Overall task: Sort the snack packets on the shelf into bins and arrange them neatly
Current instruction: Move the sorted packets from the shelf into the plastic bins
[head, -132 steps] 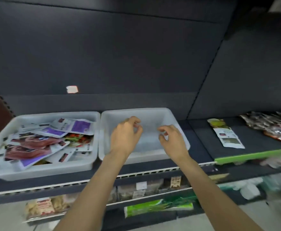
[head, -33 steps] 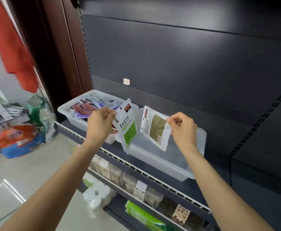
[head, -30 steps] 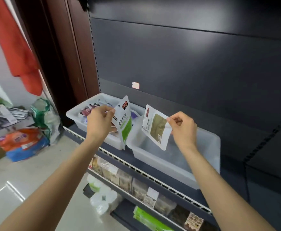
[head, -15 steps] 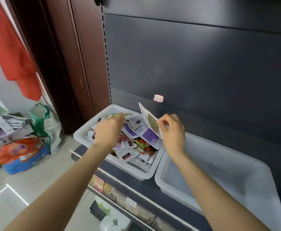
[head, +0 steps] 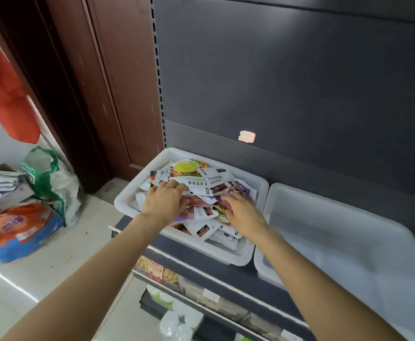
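Observation:
A white bin (head: pixel 127 203) on the dark shelf is heaped with several snack packets in white, purple, red and green. My left hand (head: pixel 164 203) lies on the left side of the heap, its fingers curled over the edge of a white and green packet (head: pixel 194 185) that lies flat on top. My right hand (head: pixel 242 214) rests on the right side of the heap, fingertips bent down among purple and red packets (head: pixel 228 190), holding nothing that I can make out. To the right stands a second white bin (head: pixel 329 244), which holds no packets.
The shelf's dark back panel (head: pixel 300 82) rises right behind the bins. Lower shelves (head: pixel 167 271) hold more goods. To the left are a brown door frame (head: pixel 118 82), a green and white sack (head: pixel 51 183) and an orange and blue pack (head: pixel 19 230) on the floor.
Both hands carried a packet leftwards from above the right bin and lowered them into the full left bin. The view has swung left and down.

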A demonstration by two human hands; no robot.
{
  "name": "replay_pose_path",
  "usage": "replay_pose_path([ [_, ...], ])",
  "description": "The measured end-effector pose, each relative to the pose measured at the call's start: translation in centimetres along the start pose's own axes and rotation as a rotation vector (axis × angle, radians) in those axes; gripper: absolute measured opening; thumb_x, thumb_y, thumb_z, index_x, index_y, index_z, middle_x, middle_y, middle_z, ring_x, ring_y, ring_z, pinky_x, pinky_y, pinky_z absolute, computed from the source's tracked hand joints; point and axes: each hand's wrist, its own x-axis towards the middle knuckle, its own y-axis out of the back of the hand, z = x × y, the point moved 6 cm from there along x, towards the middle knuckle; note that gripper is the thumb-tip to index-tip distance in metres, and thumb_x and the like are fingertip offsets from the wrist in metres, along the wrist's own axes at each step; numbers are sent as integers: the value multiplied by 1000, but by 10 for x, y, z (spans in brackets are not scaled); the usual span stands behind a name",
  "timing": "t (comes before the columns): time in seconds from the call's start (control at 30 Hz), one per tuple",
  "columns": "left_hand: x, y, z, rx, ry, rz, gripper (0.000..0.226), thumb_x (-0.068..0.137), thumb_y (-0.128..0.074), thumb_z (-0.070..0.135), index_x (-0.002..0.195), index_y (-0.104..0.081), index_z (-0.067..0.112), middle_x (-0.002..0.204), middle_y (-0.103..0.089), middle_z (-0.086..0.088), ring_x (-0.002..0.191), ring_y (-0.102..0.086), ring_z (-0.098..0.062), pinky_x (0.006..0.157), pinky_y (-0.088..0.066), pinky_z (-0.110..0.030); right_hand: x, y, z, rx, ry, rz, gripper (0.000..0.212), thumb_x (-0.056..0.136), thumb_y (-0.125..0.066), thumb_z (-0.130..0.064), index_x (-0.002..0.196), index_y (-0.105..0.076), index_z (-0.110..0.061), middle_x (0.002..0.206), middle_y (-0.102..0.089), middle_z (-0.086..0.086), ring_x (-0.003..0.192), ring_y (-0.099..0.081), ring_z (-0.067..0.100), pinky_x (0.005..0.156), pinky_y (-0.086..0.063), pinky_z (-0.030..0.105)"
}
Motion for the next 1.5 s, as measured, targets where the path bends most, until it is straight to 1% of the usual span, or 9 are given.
replay_pose_path([
  [0.17,-9,23,13,-213,-46,128,36,95,-48,28,130,-52,19,126,-56,-6,115,-51,-29,93,-40,-40,-25,27,-5,189,-4,212,30,95,-50,-13,123,-60,-15,128,-58,2,119,-52,19,100,-42,32],
  [0.3,-26,40,41,-541,-129,264,25,94,-53,22,115,-61,14,109,-65,-6,89,-64,-28,78,-52,-42,-68,50,15,260,-122,408,28,92,-50,-4,116,-64,-11,117,-59,6,112,-50,20,89,-35,19],
  [0.37,-36,44,67,-619,-191,291,19,92,-55,21,108,-63,13,99,-68,-7,79,-64,-27,69,-54,-42,-96,61,32,250,-196,503,27,91,-50,-3,114,-64,-9,113,-59,7,109,-51,21,90,-38,23],
  [0.47,-48,45,121,-673,-278,299,17,90,-57,19,104,-65,14,94,-69,-6,80,-65,-26,69,-53,-40,-142,70,66,233,-280,567,25,88,-53,1,108,-65,-7,105,-60,9,98,-57,24,88,-47,35],
  [0.57,-60,33,188,-701,-320,226,18,89,-57,17,105,-65,14,93,-69,-4,83,-64,-25,74,-52,-38,-197,74,110,232,-380,542,21,89,-53,0,104,-66,-4,103,-62,11,94,-59,25,86,-48,38],
  [0.7,-83,7,297,-703,-405,68,18,89,-55,16,105,-63,14,98,-68,-5,90,-64,-27,80,-50,-37,-278,78,179,219,-539,461,25,96,-48,-10,116,-63,-9,115,-59,7,103,-58,21,88,-47,31],
  [0.93,-156,-31,507,-620,-550,-176,23,95,-51,27,115,-57,20,111,-66,2,102,-60,-21,86,-49,-35,-438,93,324,207,-760,422,24,97,-49,-18,118,-61,-14,117,-57,7,97,-61,23,87,-51,37],
  [1.23,-220,-48,732,-742,-656,-269,18,95,-51,29,110,-59,24,92,-60,12,97,-60,-14,85,-53,-40,-594,128,486,148,-895,532,26,96,-50,-15,118,-60,-7,115,-56,12,110,-54,30,87,-48,42],
  [1.5,-209,-92,892,-719,-748,-307,17,93,-56,27,109,-61,21,103,-65,5,94,-61,-13,86,-53,-37,-645,144,633,128,-1007,543,40,95,-50,-16,134,-46,-8,127,-45,14,119,-44,32,93,-42,40],
])
